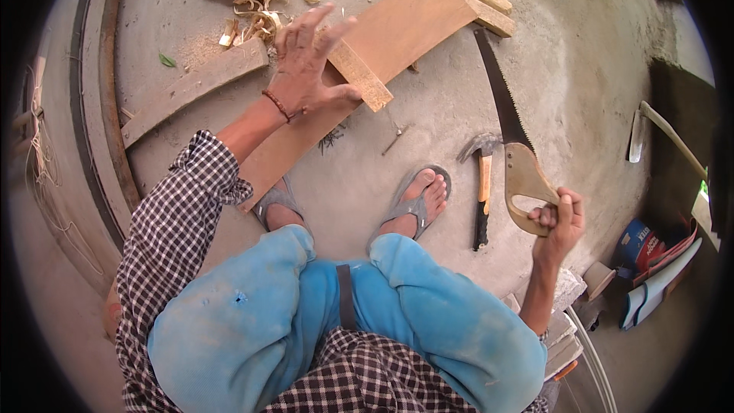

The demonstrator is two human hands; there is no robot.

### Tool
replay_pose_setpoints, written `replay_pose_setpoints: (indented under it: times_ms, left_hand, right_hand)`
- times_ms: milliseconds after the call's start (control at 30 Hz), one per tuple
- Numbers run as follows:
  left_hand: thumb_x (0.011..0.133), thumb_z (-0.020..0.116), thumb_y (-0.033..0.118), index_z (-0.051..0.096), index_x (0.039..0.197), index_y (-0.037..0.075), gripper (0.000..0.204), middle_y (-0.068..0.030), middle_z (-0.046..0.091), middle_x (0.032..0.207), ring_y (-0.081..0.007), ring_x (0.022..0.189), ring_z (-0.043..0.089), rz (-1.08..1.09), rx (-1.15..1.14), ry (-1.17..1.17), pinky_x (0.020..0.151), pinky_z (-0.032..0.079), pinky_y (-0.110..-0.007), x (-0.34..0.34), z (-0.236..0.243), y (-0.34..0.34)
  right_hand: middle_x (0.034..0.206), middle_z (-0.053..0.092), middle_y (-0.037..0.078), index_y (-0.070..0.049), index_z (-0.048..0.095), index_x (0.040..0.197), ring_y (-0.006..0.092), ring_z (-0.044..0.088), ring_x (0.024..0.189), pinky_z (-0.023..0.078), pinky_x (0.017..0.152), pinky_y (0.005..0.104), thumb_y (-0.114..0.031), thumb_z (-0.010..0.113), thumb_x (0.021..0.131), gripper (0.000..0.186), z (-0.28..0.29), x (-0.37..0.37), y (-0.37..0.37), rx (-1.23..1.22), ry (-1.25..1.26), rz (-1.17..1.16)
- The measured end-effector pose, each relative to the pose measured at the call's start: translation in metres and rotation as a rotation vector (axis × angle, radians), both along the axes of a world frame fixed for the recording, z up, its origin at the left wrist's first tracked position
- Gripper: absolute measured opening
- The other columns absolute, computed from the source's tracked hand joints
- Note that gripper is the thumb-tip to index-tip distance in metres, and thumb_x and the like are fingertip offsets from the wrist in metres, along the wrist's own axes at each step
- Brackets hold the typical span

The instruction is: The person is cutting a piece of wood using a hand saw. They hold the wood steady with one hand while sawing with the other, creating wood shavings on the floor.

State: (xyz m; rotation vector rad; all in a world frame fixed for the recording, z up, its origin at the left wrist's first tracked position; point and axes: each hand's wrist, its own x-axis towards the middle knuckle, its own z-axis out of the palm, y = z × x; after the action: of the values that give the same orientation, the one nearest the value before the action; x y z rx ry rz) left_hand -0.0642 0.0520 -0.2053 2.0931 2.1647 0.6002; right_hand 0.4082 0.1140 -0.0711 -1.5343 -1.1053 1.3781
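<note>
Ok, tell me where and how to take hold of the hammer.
Probably best by the hammer's black grip, from above and the left: it lies with its head pointing away and that grip nearest, while the saw in the right hand crowds its right side.

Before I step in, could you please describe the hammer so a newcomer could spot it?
On the floor, find the sandalled right foot. Between it and the handsaw in the right hand lies the hammer, set apart by its metal head and orange-and-black handle.
</note>
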Motion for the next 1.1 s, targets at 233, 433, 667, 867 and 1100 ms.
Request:
replay_pose_setpoints:
  times_ms: [233, 433, 667, 867, 1100]
  left_hand:
    - [0.085, 0.077, 0.042, 0.064, 0.131, 0.019, 0.053, -0.0014, 0.062, 0.136, -0.0214, 0.138, 0.049, -0.384, 0.012, 0.137, 0.116, 0.031, -0.043, -0.027, 0.009, -0.002]
    - [0.083, 0.081, 0.035, 0.065, 0.128, 0.014, 0.052, -0.0017, 0.066, 0.123, -0.0227, 0.123, 0.059, -0.403, 0.091, 0.024, 0.111, 0.035, -0.042, 0.016, 0.041, 0.025]
    - [0.08, 0.084, 0.042, 0.065, 0.107, 0.008, 0.048, -0.0111, 0.065, 0.11, -0.028, 0.111, 0.059, -0.517, -0.044, -0.06, 0.104, 0.042, -0.044, 0.125, 0.029, 0.09]
    - [0.079, 0.083, 0.051, 0.055, 0.139, 0.004, 0.081, -0.0161, 0.057, 0.132, -0.0316, 0.128, 0.05, -0.424, 0.0, -0.158, 0.111, 0.035, -0.047, 0.124, 0.0, 0.031]
    - [0.058, 0.092, 0.058, 0.029, 0.158, 0.004, 0.13, -0.0188, 0.041, 0.142, -0.037, 0.134, 0.038, 0.257, -0.215, -0.053, 0.116, 0.024, -0.052, 0.048, 0.014, -0.023]
  right_hand:
    - [0.093, 0.061, 0.005, -0.002, 0.063, 0.113, 0.0109, 0.059, 0.075, 0.056, 0.076, 0.0298, -0.017, 0.054, 0.11, 0.018, -0.131, 0.022, -0.056, 0.141, -0.414, -0.076]
    - [0.132, 0.056, 0.017, -0.002, 0.053, 0.142, 0.0328, 0.054, 0.126, 0.043, 0.11, 0.0481, -0.017, 0.061, 0.102, 0.043, -0.146, 0.026, -0.08, 0.229, -0.935, 0.185]
    - [0.125, 0.06, 0.018, -0.004, 0.058, 0.135, 0.037, 0.054, 0.123, 0.04, 0.105, 0.0509, -0.019, 0.074, 0.092, 0.049, -0.147, 0.016, -0.097, 0.459, -1.241, 0.589]
    - [0.098, 0.059, 0.012, -0.001, 0.056, 0.114, 0.0265, 0.059, 0.088, 0.049, 0.081, 0.0395, -0.009, 0.056, 0.095, 0.021, -0.143, 0.029, -0.077, 0.172, -0.819, 0.229]
    - [0.085, 0.052, 0.004, -0.002, 0.047, 0.118, 0.0139, 0.054, 0.077, 0.051, 0.076, 0.0326, -0.009, 0.048, 0.099, 0.02, -0.086, -0.013, -0.033, 0.377, -0.244, -0.085]
